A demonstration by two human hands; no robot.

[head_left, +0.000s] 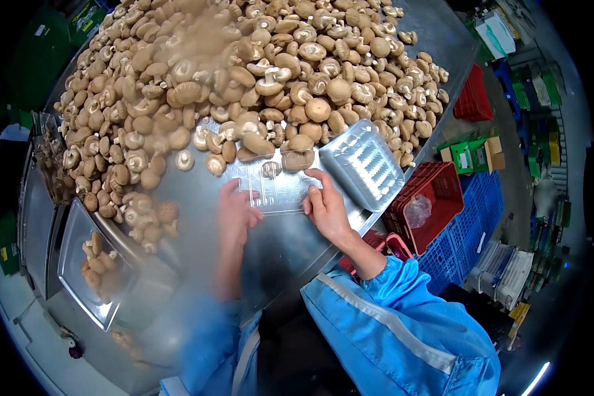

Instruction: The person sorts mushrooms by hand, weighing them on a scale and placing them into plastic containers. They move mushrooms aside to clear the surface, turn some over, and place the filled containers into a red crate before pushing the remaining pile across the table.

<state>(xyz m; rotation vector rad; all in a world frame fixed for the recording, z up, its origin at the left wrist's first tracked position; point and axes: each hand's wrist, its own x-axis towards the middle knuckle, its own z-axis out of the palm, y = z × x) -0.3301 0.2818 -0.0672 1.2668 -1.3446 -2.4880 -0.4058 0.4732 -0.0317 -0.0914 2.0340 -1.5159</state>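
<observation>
A clear plastic tray (274,191) lies on the metal table, close to the front of a large mushroom heap (257,86). My left hand (236,210) is at the tray's left side, blurred, with its fingers apart. At the right side of the tray is my right hand (325,203), its fingers curved and spread, with nothing gripped between them. Just right of that hand stands a stack of clear trays (363,165) near the table's edge. Some mushrooms show through and behind the single tray.
Left of the table, a tray (72,257) holds several mushrooms. Beyond the right edge are a red crate (450,178) with a clear bag, blue crates (485,198), another red crate (472,96) and a green box (468,155). A haze blurs the left part.
</observation>
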